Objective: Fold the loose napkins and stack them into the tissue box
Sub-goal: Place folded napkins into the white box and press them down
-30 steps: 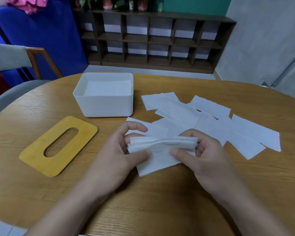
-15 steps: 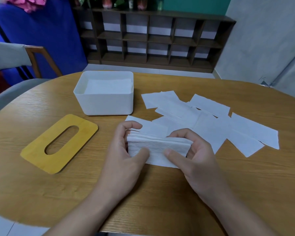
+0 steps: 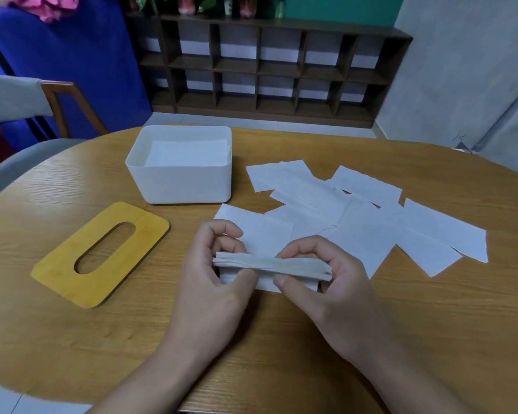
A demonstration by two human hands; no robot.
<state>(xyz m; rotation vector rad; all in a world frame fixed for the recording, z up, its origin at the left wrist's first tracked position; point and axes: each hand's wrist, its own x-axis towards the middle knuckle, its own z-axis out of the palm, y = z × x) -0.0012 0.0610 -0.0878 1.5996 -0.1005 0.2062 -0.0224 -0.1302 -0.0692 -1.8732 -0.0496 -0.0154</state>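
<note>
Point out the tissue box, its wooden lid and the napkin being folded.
tissue box [image 3: 186, 183], head view, front wall.
wooden lid [image 3: 57, 273], head view, near left part.
folded napkin [image 3: 269, 264], head view, top folded edge.

A wood-grain pattern in warm tan is shown by the surface [image 3: 401, 339]. The tissue box [image 3: 186, 183] at the far left is seen in plain white, and the napkins [image 3: 368, 222] scattered to the right are white too. The slotted lid [image 3: 72, 264] at the near left is coloured yellow. The far shelf [image 3: 281, 67] is finished in dark brown.
</note>
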